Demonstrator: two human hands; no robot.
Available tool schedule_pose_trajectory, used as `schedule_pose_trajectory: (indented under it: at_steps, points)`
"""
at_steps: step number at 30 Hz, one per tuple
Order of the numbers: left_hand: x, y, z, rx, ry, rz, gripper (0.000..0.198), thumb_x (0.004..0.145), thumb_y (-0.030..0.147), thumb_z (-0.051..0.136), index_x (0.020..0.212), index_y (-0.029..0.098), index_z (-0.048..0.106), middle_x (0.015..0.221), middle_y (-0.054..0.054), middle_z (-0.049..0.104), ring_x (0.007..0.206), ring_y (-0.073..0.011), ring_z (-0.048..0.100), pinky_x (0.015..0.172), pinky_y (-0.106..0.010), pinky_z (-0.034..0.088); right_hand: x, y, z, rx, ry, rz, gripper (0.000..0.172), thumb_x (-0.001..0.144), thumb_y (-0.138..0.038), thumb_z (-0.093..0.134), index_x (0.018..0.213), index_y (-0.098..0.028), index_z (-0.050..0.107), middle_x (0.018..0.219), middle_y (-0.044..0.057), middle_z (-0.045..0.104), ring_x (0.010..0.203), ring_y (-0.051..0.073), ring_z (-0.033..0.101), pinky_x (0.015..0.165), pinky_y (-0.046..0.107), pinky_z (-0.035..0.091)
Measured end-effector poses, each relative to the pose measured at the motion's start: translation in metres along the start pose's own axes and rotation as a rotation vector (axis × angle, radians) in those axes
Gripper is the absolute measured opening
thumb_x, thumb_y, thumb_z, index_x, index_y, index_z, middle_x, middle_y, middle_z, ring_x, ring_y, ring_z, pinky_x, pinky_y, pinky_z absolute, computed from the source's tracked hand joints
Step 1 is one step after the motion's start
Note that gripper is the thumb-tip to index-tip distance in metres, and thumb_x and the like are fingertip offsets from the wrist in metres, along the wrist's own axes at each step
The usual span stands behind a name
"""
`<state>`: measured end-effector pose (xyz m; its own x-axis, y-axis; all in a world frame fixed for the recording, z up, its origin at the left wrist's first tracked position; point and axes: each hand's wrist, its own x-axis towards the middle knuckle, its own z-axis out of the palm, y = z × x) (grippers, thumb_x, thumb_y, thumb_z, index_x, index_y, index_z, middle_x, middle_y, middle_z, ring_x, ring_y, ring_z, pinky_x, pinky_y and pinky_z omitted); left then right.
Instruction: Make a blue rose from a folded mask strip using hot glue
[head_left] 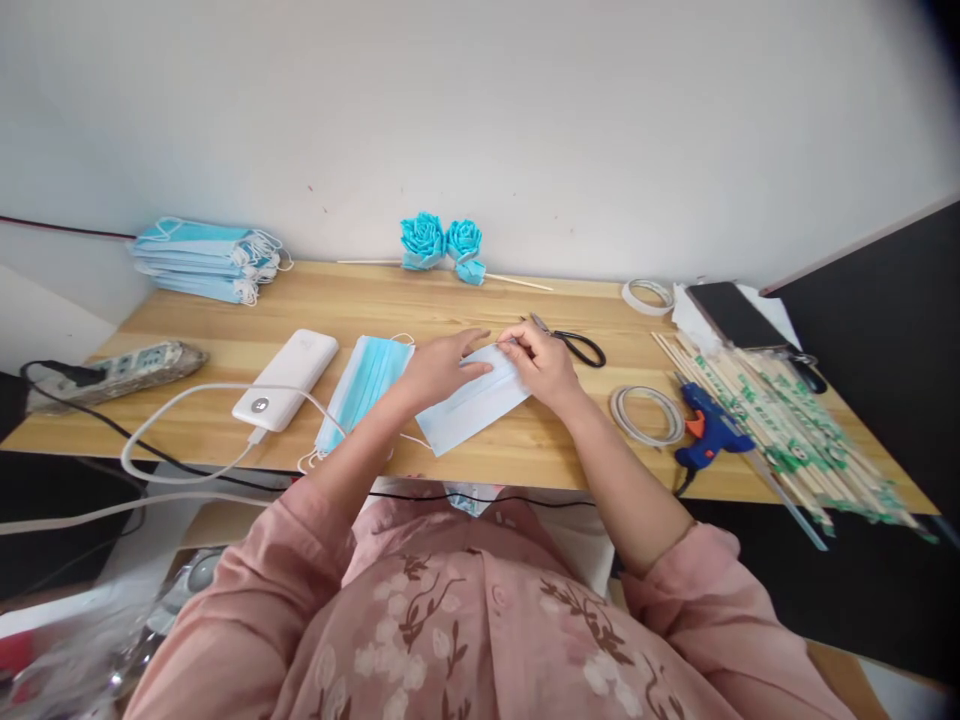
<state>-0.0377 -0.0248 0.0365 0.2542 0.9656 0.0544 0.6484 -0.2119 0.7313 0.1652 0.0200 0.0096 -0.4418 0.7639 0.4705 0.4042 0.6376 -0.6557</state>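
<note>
A pale blue face mask [469,410] lies slanted on the table in front of me, its inner white-blue side up. My right hand [546,368] pinches the mask's upper right end between thumb and fingertips. Over its upper left part, my left hand [444,372] has thumb and fingers apart; whether they touch the mask is hard to tell. Left of that hand lie more blue masks [369,385] with white ear loops. Just beyond my right hand rests a pair of scissors [581,345] with black handles, partly hidden by the hand.
Blue paper-like flowers [424,242] on sticks lie by the wall. A mask stack [202,258], power strip [120,375] and white power bank [289,378] with cable occupy the left. Rightward are tape rolls [646,415], a blue glue gun [709,425], wrapped chopsticks [795,430] and a phone [735,315].
</note>
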Motion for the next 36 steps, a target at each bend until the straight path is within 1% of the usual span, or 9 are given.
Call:
schedule_pose_trajectory:
  at_steps: [5, 10, 17, 19, 22, 26, 28, 33, 36]
  points:
    - [0.003, -0.008, 0.003, -0.152, -0.134, -0.076, 0.028, 0.087, 0.036, 0.059, 0.093, 0.014, 0.075, 0.086, -0.005, 0.074, 0.078, -0.0223, 0.065, 0.069, -0.030, 0.044, 0.001, 0.001, 0.002, -0.007, 0.011, 0.021, 0.023, 0.095, -0.037, 0.059, 0.109, -0.023, 0.069, 0.069, -0.003, 0.056, 0.063, 0.014, 0.052, 0.066, 0.027, 0.041]
    - [0.000, -0.010, 0.009, -0.320, -0.079, -0.091, 0.028, 0.082, 0.040, 0.059, 0.086, 0.016, 0.073, 0.078, -0.001, 0.068, 0.072, -0.0178, 0.058, 0.062, -0.026, 0.039, 0.002, 0.001, 0.001, -0.015, 0.058, 0.056, 0.031, 0.094, -0.038, 0.060, 0.121, -0.024, 0.068, 0.070, -0.003, 0.056, 0.061, 0.014, 0.050, 0.066, 0.028, 0.042]
    - [-0.005, 0.004, 0.007, -0.273, -0.002, -0.086, 0.023, 0.083, 0.035, 0.058, 0.081, 0.017, 0.072, 0.075, -0.001, 0.067, 0.074, -0.0189, 0.058, 0.063, -0.026, 0.038, 0.004, 0.000, -0.004, 0.076, 0.154, 0.152, 0.035, 0.089, -0.045, 0.066, 0.116, -0.024, 0.071, 0.062, -0.005, 0.051, 0.056, 0.013, 0.045, 0.060, 0.029, 0.041]
    - [-0.011, 0.008, 0.004, -0.244, 0.058, -0.077, 0.022, 0.083, 0.034, 0.059, 0.076, 0.017, 0.071, 0.072, -0.001, 0.065, 0.072, -0.0182, 0.057, 0.063, -0.026, 0.037, 0.005, 0.002, -0.005, 0.112, 0.209, 0.190, 0.036, 0.088, -0.048, 0.066, 0.113, -0.023, 0.072, 0.059, -0.006, 0.047, 0.054, 0.013, 0.043, 0.057, 0.029, 0.040]
    - [-0.020, 0.007, 0.000, -0.329, 0.285, -0.109, 0.024, 0.083, 0.037, 0.062, 0.075, 0.017, 0.070, 0.070, 0.001, 0.063, 0.071, -0.0170, 0.057, 0.064, -0.026, 0.038, 0.008, 0.007, -0.007, 0.171, 0.347, 0.236, 0.041, 0.090, -0.056, 0.063, 0.114, -0.024, 0.070, 0.060, -0.005, 0.053, 0.057, 0.015, 0.052, 0.062, 0.031, 0.047]
    - [-0.028, -0.001, -0.001, -0.774, 0.452, -0.220, 0.033, 0.077, 0.048, 0.072, 0.087, 0.017, 0.072, 0.078, -0.001, 0.070, 0.074, -0.0190, 0.062, 0.068, -0.028, 0.046, 0.010, 0.010, -0.011, 0.317, 0.480, 0.219, 0.055, 0.090, -0.068, 0.060, 0.125, -0.027, 0.066, 0.105, 0.005, 0.074, 0.101, 0.020, 0.070, 0.094, 0.036, 0.055]
    - [-0.029, -0.003, 0.003, -0.962, 0.439, -0.254, 0.041, 0.069, 0.052, 0.080, 0.087, 0.016, 0.072, 0.081, -0.003, 0.072, 0.077, -0.0208, 0.064, 0.070, -0.030, 0.049, 0.010, 0.007, -0.010, 0.452, 0.400, 0.272, 0.061, 0.088, -0.074, 0.057, 0.124, -0.026, 0.067, 0.112, 0.008, 0.075, 0.108, 0.021, 0.070, 0.095, 0.036, 0.055]
    - [-0.025, -0.001, 0.021, -1.076, 0.399, -0.285, 0.046, 0.063, 0.054, 0.084, 0.085, 0.015, 0.071, 0.081, -0.005, 0.073, 0.082, -0.0230, 0.067, 0.072, -0.031, 0.050, 0.006, -0.006, -0.002, 0.648, -0.148, 0.466, 0.070, 0.077, -0.088, 0.055, 0.079, -0.019, 0.070, 0.076, 0.006, 0.071, 0.068, 0.018, 0.067, 0.064, 0.032, 0.056]
    - [-0.021, -0.002, 0.028, -1.051, 0.402, -0.295, 0.042, 0.068, 0.051, 0.082, 0.087, 0.015, 0.070, 0.080, -0.004, 0.073, 0.078, -0.0214, 0.067, 0.071, -0.031, 0.051, 0.004, -0.008, 0.002, 0.554, -0.226, 0.502, 0.059, 0.073, -0.076, 0.071, 0.064, -0.019, 0.062, 0.063, 0.001, 0.063, 0.057, 0.013, 0.058, 0.056, 0.027, 0.049]
